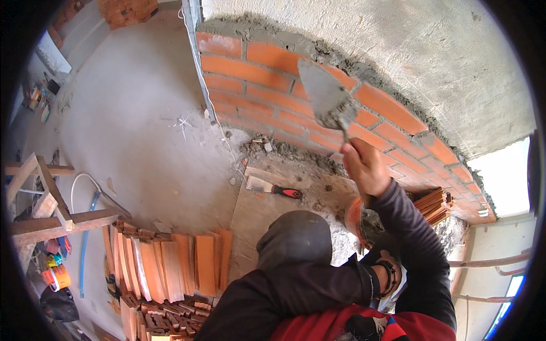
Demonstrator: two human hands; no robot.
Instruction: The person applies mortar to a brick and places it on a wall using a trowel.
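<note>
My right hand (365, 167) grips the handle of a trowel (325, 99) with wet mortar on its blade, raised in front of a red brick wall (263, 77). Rough grey mortar lines the wall's top course, below a plastered surface. My left hand (388, 271), with a dark band at the wrist, is low beside my right forearm; its fingers are mostly hidden. Near it is a bucket (355, 219) of grey mortar, partly behind my arm. A putty knife with a red and black handle (273, 187) lies on a dusty board (253, 213) beside my knee.
Stacked bricks and tiles (168, 267) stand at the lower left, more (429, 207) right of the bucket. A wooden trestle (42, 227), a hose (82, 184) and tools (56, 277) sit on the left side of the concrete floor (136, 113). A brick pile (125, 11) is at the far back.
</note>
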